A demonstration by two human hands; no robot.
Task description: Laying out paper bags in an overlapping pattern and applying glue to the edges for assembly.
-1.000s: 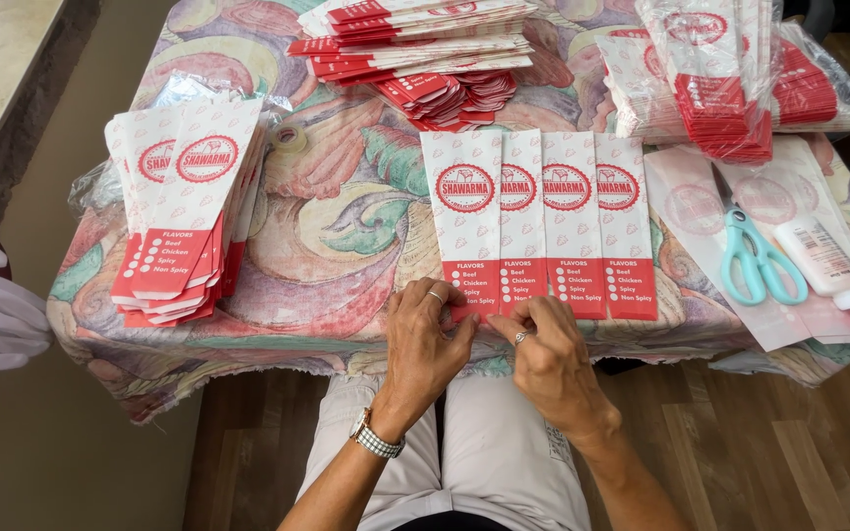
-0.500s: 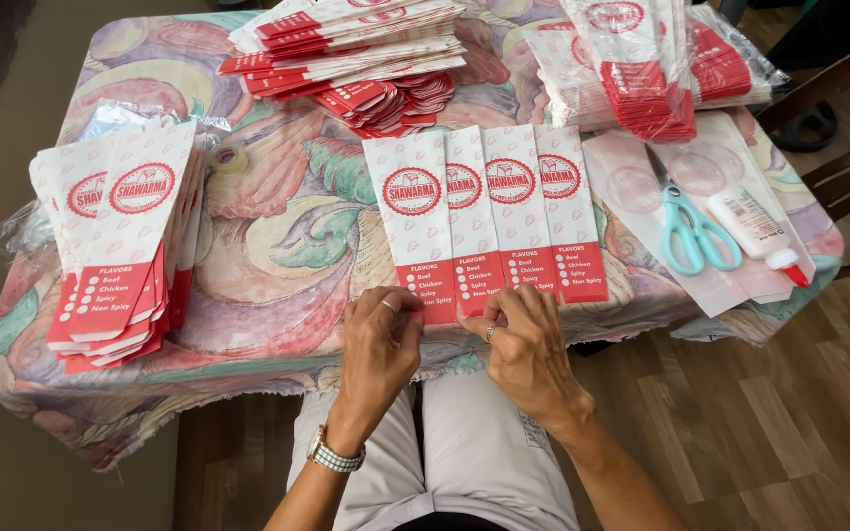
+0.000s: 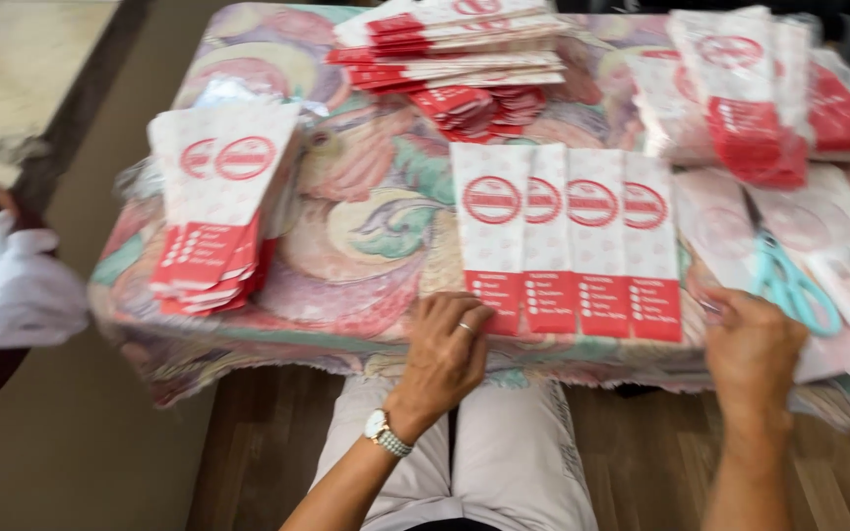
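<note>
Your right hand [image 3: 752,339] just left bag row [image 3: 568,236], now flat, empty, 3 o'clock by scissors [image 3: 784,280]; left hand [image 3: 442,346] fingers spread, pinning row's edge.

Four white paper bags [image 3: 568,236] with red round emblem and red bottom band, fanned overlapping at near bench edge. Matching stack [image 3: 216,202] at left. Further piles [image 3: 450,59] at far centre. Bundle in clear plastic wrap [image 3: 750,93] at far right, partly blurred.
</note>
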